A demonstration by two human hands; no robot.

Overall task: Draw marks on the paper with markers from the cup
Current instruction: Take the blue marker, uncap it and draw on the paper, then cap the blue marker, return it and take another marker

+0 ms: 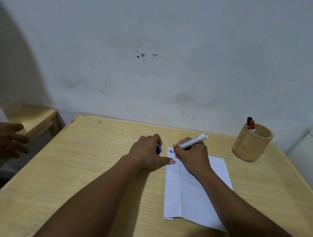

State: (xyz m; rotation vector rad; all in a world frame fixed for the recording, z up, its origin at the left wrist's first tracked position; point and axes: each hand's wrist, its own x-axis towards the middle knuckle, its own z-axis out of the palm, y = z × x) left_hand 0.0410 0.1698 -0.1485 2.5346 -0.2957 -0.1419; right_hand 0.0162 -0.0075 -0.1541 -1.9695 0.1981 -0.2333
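Wooden tabletop [95, 169] carried the white paper [189, 195]. Right hand [192, 154] fingers were clamped on a white marker [193, 141], tip at the paper's far corner; left hand [147, 151] fingers enclosed its blue cap [158, 149]. Beyond the right fingers stood the bamboo cup [251, 144].

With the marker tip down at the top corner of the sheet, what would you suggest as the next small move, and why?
Probably draw the tip a short way along to finish the blue mark. The right hand holds the marker at the paper beside a red mark; the left hand holds the blue cap.
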